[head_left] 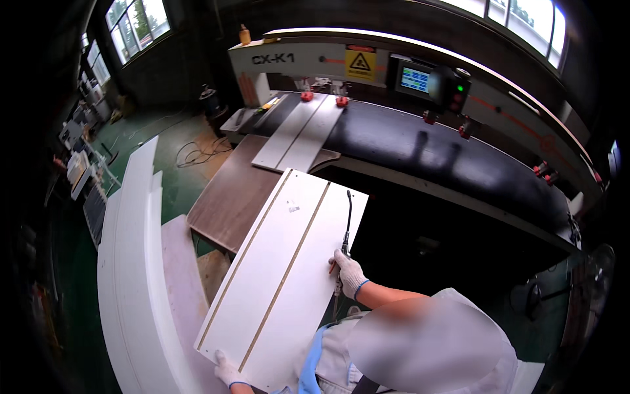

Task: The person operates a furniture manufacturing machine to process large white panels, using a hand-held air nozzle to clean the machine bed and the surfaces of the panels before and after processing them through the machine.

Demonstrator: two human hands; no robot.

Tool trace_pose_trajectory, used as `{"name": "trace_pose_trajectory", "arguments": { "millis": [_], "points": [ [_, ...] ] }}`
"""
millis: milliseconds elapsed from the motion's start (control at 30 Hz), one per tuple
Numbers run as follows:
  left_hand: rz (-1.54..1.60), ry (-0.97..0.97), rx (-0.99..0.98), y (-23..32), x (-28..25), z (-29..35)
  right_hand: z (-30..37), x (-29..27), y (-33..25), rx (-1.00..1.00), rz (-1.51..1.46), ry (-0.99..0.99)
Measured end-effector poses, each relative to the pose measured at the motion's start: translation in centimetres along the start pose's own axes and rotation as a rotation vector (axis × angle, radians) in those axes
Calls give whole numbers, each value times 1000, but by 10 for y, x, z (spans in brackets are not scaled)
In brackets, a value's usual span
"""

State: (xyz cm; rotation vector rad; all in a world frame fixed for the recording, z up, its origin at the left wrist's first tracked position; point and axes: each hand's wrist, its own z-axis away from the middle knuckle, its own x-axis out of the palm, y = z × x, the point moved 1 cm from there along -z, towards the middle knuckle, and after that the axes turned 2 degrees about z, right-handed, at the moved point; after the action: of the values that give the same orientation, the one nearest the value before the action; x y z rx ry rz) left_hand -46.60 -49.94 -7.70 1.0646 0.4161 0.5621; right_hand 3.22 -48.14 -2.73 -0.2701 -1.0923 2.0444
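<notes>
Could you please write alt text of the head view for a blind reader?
A white-gloved right hand holds an air blow gun over a large white panel with two long grooves, while the gloved left hand touches its near left corner. Beyond, more white board lies partly on a machine with a lit screen.

A white, twin-grooved board (279, 262) stretches diagonally, a thin-nozzled air gun (346, 241) at its right edge.

We held a white board (269, 255) with our left hand (228, 370) at its near end — our right hand (350, 272) gripped an air gun (346, 244).
</notes>
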Motion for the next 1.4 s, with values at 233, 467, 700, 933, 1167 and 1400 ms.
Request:
{"name": "trace_pose_trajectory", "arguments": {
  "millis": [233,467,700,933,1167,1400],
  "points": [
    [-232,-416,94,1,314,74,-88,-177,-96,-51,-275,344],
    [-369,-510,-128,-60,509,237,-129,-251,-115,-35,-38,440],
    [-478,-1091,-1222,-141,570,333,-137,-400,-101,138,152,846],
    [-376,-1237,-1479,-210,627,416,-87,-450,-123,224,213,1004],
    [-568,-1459,-992,-269,666,478,-91,-491,-172,30,31,838],
    [-829,-1571,-606,-303,679,513,-118,-565,-204,57,48,767]
  ]
}}
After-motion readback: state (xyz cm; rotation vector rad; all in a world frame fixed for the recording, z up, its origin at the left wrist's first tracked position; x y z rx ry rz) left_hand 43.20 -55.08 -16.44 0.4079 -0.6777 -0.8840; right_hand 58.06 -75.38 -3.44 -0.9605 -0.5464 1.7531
